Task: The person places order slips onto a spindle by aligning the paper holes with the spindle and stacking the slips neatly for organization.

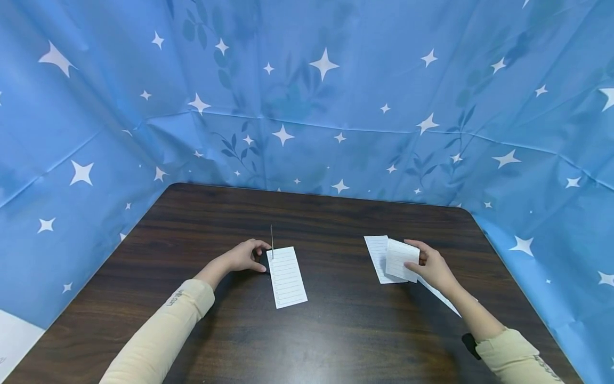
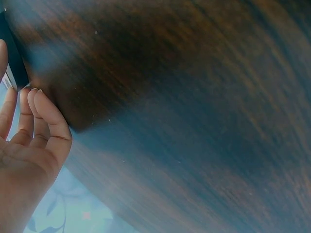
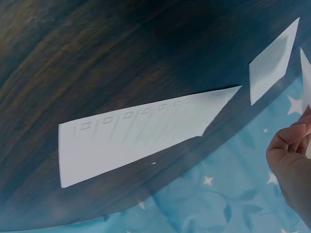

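You'll find almost nothing readable here: your left sleeve (image 1: pixel 163 330) carries a short dark word near the cuff, too small and slanted to make out, and a similar mark on your right sleeve (image 1: pixel 520 357) is just as unclear. The lined paper slip (image 1: pixel 286 277) by your left hand (image 1: pixel 243 257) shows only ruled lines, and the slip (image 3: pixel 141 133) in the right wrist view shows a row of small empty squares, with no letters or numbers.

On the table (image 1: pixel 336 330), a lined slip (image 1: pixel 287 277) lies left; two more slips (image 1: pixel 379 256) lie right.
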